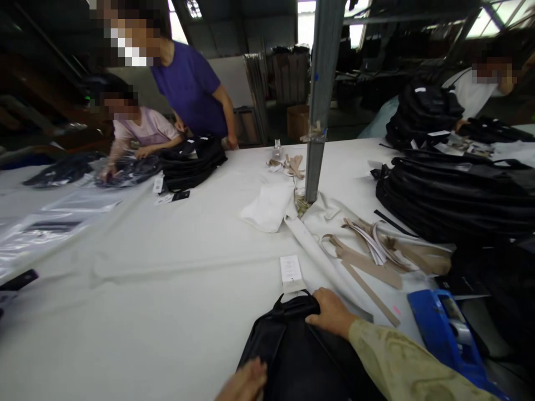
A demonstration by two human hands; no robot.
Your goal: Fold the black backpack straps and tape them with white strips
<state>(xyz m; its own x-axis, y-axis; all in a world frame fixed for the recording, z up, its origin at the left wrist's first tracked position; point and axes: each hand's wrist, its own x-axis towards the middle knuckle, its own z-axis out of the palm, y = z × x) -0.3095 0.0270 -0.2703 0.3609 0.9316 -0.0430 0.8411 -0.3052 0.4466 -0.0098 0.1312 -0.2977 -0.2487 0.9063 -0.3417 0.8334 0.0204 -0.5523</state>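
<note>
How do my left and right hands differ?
Your right hand grips the black bag near its top; your left hand is at its lower left, contact unclear. A patterned sleeve shows behind the right, none behind the left. The left is blurrier than the right. Both are bare.

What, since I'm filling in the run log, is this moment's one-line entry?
right hand: grip on black bag, top corner; left hand: blurred at bag's left, contact unclear; white tag: at bag's top end

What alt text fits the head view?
The right hand grips the top of a black bag on a white table; the blurred left hand is at the bag's left side, contact unclear. Beige strips, a blue device and stacked black bags lie to the right; three people are beyond.
</note>
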